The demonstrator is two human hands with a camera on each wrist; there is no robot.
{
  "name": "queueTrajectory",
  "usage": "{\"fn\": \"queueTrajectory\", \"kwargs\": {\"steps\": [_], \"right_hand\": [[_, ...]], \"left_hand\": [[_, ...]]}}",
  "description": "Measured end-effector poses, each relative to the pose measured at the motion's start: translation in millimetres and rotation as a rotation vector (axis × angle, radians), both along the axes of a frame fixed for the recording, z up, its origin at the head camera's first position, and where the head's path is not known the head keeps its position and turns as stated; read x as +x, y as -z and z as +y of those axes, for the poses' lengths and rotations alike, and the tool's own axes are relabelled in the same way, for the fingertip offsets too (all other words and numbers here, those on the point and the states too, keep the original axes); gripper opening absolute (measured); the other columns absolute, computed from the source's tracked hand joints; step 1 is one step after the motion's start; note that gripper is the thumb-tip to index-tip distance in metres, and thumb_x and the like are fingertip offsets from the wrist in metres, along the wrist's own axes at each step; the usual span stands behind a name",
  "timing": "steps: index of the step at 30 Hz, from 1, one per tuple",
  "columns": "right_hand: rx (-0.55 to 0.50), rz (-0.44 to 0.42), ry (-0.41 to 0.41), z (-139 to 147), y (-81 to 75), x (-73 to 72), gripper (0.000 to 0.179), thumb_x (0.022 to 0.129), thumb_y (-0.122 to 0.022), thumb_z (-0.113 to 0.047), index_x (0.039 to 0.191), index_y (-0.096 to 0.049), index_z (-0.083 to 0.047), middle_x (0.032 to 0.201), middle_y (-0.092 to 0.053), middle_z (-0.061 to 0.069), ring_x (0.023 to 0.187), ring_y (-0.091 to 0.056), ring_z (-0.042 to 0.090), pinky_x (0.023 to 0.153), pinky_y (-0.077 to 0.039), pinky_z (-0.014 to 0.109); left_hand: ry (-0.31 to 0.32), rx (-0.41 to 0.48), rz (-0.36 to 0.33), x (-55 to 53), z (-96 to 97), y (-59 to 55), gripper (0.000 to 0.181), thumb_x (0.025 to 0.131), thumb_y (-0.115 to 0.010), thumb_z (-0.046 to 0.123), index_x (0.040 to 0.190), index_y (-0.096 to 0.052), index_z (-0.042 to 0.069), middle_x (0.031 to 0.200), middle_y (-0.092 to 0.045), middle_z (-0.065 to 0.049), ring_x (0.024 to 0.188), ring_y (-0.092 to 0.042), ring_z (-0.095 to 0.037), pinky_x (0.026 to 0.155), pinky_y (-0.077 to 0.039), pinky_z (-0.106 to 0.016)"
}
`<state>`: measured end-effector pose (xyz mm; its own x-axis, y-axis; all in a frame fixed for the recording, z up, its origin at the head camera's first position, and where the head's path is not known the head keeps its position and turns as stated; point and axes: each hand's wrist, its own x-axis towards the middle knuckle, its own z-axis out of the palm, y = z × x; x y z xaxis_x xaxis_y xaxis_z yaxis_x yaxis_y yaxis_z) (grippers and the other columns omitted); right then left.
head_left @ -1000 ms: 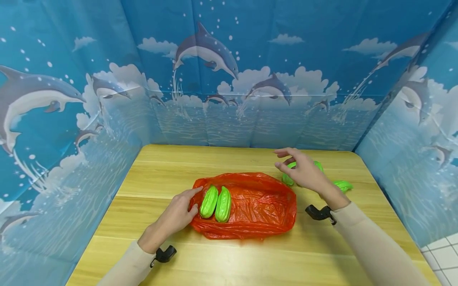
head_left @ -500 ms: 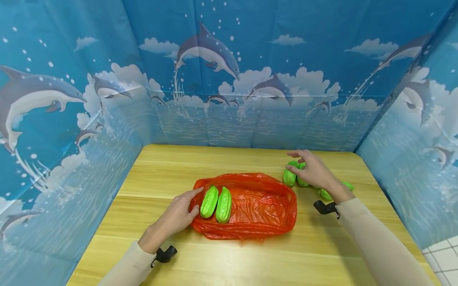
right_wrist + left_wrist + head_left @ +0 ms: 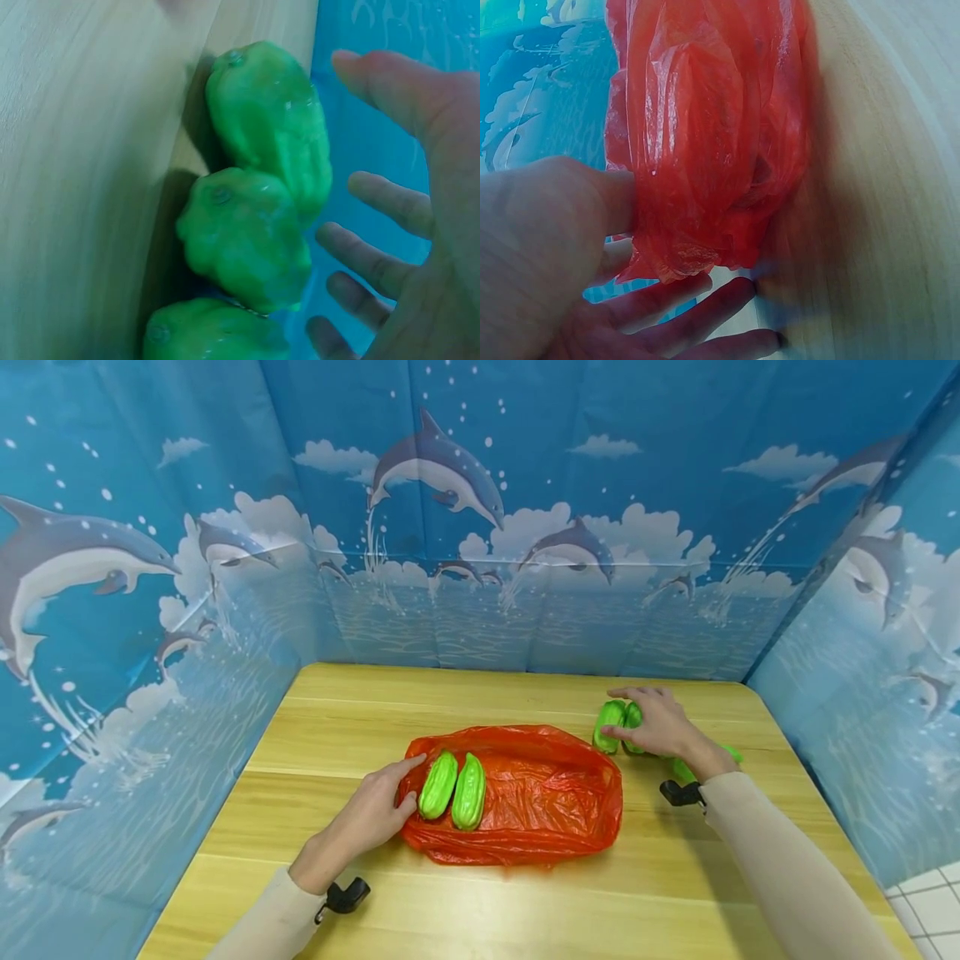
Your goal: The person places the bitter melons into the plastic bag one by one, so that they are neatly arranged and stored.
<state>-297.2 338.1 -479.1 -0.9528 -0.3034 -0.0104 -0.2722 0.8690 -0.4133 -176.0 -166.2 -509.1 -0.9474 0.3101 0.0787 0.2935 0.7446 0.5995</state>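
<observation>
A red plastic bag [image 3: 540, 793] lies spread with its mouth up, two ribbed green gourds [image 3: 438, 785] side by side in its left part. My left hand [image 3: 369, 806] is at the bag's left end, fingers loosely extended, index fingertip and thumb at the rim; the left wrist view has other fingers [image 3: 705, 307] just below the bag's end. My right hand [image 3: 654, 720] reaches over more gourds [image 3: 610, 727] on the table beyond the bag's right end. In the right wrist view its fingers [image 3: 367, 255] are spread, with nothing between them and the gourds [image 3: 247, 240] beside them.
More green gourd [image 3: 682, 770] shows partly under the right wrist. The pale wooden table [image 3: 480, 910] is enclosed by blue dolphin-print sheets [image 3: 480, 610] at the back and sides. A black wrist camera [image 3: 347, 895] sits below the left wrist.
My right hand has moved right, then lowered over the pair of gourds beyond the bag. My left hand and the two gourds in the bag stay where they were.
</observation>
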Motion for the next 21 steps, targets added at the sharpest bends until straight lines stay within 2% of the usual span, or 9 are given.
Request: {"fn": "queueTrajectory", "kwargs": {"steps": [8,15,21], "right_hand": [[0.021,-0.023,0.016,5.3,7.7,-5.4,0.086,0.104,-0.084,-0.058,0.170,-0.058,-0.009,0.175,-0.045,0.040,0.159,-0.031,0.072,0.115,-0.030,0.096],[0.024,-0.042,0.026,6.4,9.0,-10.8,0.087,0.106,-0.080,-0.061,0.173,-0.055,-0.011,0.178,-0.044,0.039,0.161,-0.030,0.072,0.121,-0.024,0.097],[0.011,-0.049,0.000,5.9,8.4,-16.3,0.086,0.107,-0.081,-0.060,0.174,-0.055,-0.012,0.176,-0.051,0.035,0.162,-0.033,0.071,0.122,-0.021,0.098]], "left_hand": [[0.002,0.001,-0.002,1.2,-0.4,-0.3,0.062,0.108,-0.072,0.001,0.169,-0.058,0.003,0.168,-0.066,-0.022,0.157,-0.064,-0.044,0.130,-0.055,-0.062],[0.003,0.001,0.004,1.4,-0.4,-0.2,0.062,0.108,-0.072,0.001,0.169,-0.059,0.003,0.167,-0.067,-0.022,0.156,-0.065,-0.044,0.129,-0.056,-0.062],[0.002,0.003,0.006,2.1,-0.9,-1.0,0.062,0.108,-0.072,0.001,0.169,-0.059,0.003,0.167,-0.067,-0.022,0.155,-0.065,-0.043,0.129,-0.056,-0.061]]}}
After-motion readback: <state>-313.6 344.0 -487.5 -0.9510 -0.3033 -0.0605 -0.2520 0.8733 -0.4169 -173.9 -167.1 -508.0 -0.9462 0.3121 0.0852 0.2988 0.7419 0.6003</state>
